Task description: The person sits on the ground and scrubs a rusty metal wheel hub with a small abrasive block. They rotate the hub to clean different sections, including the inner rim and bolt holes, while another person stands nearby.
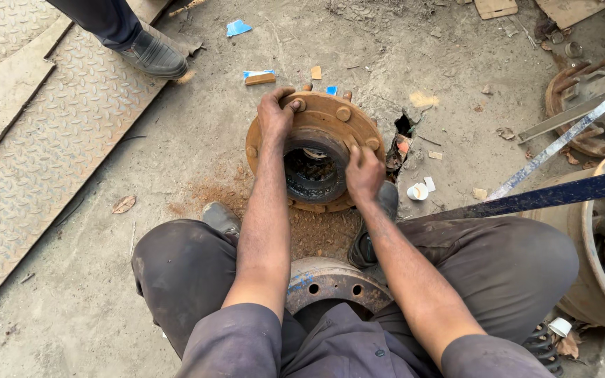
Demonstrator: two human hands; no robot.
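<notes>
I see the rusty hub [314, 150] on the dirt ahead of the drum [334, 283], left hand [275, 115] gripping its far flange, right hand [363, 173] closed at the bore rim; looks heavy, stiff, gritty, best held by flange.

The hub [314, 150] is rust orange, with a black greasy bore and orange studs round its flange. Orange rust dust stains the grey-brown ground [197, 147] beside it. The trousers [183, 269] are dark grey, smeared paler at the knees; the shirt [330, 346] is slate grey with dark buttons. The drum [330, 280] between the knees is dull grey-brown with blue chalk marks. The plates [50, 133] at left are pale grey with a raised diamond tread pattern. A black shoe [154, 54] stands on them. The bar [554, 196] is dark blue. Bright blue scraps [238, 28] and a white cap [418, 191] lie about.
</notes>
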